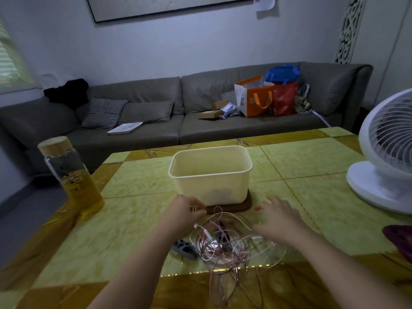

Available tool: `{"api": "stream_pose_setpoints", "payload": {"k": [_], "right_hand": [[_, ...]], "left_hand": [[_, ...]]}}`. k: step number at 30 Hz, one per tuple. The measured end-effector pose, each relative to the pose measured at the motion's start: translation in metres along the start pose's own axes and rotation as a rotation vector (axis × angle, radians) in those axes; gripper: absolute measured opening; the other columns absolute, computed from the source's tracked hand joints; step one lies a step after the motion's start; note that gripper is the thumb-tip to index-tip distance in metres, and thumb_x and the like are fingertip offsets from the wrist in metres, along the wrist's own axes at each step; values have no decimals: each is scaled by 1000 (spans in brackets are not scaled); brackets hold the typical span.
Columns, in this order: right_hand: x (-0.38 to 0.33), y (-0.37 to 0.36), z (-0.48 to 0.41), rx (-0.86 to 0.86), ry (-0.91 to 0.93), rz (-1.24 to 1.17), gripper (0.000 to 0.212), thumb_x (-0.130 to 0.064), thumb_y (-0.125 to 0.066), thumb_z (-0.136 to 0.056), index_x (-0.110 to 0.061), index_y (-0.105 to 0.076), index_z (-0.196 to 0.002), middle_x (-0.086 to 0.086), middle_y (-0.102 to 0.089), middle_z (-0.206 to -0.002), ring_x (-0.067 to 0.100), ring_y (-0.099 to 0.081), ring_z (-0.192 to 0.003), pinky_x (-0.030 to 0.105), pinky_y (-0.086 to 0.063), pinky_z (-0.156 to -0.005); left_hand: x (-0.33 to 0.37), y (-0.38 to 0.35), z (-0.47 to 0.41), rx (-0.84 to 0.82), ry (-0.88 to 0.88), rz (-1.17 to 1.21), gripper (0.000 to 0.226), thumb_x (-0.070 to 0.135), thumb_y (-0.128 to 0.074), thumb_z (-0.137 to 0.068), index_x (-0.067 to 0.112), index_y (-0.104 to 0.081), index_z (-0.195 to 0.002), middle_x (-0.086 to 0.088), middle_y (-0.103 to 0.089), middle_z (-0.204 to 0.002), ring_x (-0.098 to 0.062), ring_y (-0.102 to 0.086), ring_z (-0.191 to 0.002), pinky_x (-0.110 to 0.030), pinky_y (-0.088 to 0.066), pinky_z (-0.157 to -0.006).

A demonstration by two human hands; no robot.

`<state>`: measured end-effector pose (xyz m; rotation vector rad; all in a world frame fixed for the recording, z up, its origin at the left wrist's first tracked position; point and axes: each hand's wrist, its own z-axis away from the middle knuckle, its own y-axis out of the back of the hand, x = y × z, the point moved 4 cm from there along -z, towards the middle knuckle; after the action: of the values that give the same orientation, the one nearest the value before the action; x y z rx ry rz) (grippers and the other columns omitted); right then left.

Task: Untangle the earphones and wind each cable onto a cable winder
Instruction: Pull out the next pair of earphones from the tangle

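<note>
Directly beyond the left hand (185, 211) and the right hand (278, 219), a cream plastic tub (210, 186) is seen standing on a dark wooden board (243, 206). Its front wall lies just past the left fingertips. Well to the left of the left hand, a glass bottle (73, 181) with a wooden lid, partly filled with yellow liquid, is set upright on the tiled table (133, 219). Well to the right of the right hand a white fan (383, 157) is placed, and a dark red cloth (399, 239) is cut off by the frame edge. A grey sofa (145, 130) carrying cushions and shopping bags is seen behind the table.

The earphones (223, 246) are spread in loose pink and white loops on the table, between and beneath the two hands. A small grey object (184, 248) is lying just beside the tangle, under the left wrist.

Both forearms are stretched forward over the table. A strand of the earphones is pinched between the left thumb and fingertips. The right hand is held palm down over the right side of the tangle, fingers spread and holding nothing. It is blurred, so contact with the cables cannot be told.
</note>
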<state>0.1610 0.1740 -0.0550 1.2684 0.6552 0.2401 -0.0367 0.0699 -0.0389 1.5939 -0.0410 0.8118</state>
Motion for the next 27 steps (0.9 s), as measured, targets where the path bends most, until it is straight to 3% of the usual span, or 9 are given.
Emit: {"api": "stream_pose_setpoints", "payload": {"k": [3,6,8,13,16,18,20,23,27], "right_hand": [[-22,-1,10,84,174,-51,47,-47,-57,-84,-35,-50,-129,-7,-34,-148,14,-29,-135,38,-23,-112],[-40,-13,16,-66,299,-103,44,-54,-59,-85,-31,-59,-122,-11,-56,-127,8,-50,-112,31,-42,-100],[-41,-21,16,-159,281,-111,43,-53,-61,-84,-30,-61,-120,-11,-61,-119,8,-57,-103,29,-48,-93],[-18,-26,14,-378,188,37,18,-21,-60,-88,-19,-71,-102,-4,-68,-95,6,-56,-69,20,-46,-63],[-1,-19,11,-467,116,159,23,-11,-57,-85,-12,-73,-102,6,-71,-104,15,-66,-88,28,-55,-80],[6,-14,9,-491,100,299,29,-10,-58,-87,-8,-68,-114,7,-65,-119,23,-63,-107,32,-51,-92],[8,-10,8,-491,90,363,33,-8,-58,-88,-9,-63,-121,7,-62,-123,23,-60,-110,28,-45,-85],[11,-8,-1,-467,75,233,30,-5,-56,-88,-13,-69,-113,4,-67,-116,14,-60,-88,22,-48,-72],[8,-4,-19,-260,44,13,34,-2,-49,-91,-18,-69,-114,0,-65,-110,12,-60,-87,17,-47,-65]], "left_hand": [[-16,-22,6,-201,34,-211,28,38,-68,-87,30,-68,-114,0,-48,-123,-13,-55,-104,-29,-46,-98],[-24,-35,7,-248,82,-276,43,36,-66,-87,29,-57,-129,-3,-42,-125,-18,-54,-109,-33,-47,-98],[-28,-39,3,-220,108,-310,44,36,-61,-90,26,-54,-132,-3,-45,-131,-19,-55,-112,-34,-49,-96],[-38,-49,-6,-174,168,-370,34,38,-49,-95,19,-57,-121,-3,-61,-119,-21,-60,-107,-31,-49,-81],[-40,-54,-14,-136,185,-433,28,26,-45,-94,22,-55,-120,-1,-62,-118,-21,-60,-106,-30,-47,-77],[-39,-58,-18,-127,192,-462,27,23,-48,-93,24,-53,-119,2,-62,-114,-20,-61,-103,-30,-49,-77],[-40,-61,-20,-113,201,-469,26,19,-50,-92,24,-53,-117,2,-62,-109,-20,-62,-100,-30,-51,-78],[-38,-66,-24,-100,203,-466,10,15,-49,-92,21,-50,-100,5,-52,-85,-20,-57,-87,-31,-49,-74],[-38,-59,-28,-133,164,-392,10,16,-54,-90,19,-53,-81,4,-54,-79,-19,-59,-81,-29,-46,-66]]}}
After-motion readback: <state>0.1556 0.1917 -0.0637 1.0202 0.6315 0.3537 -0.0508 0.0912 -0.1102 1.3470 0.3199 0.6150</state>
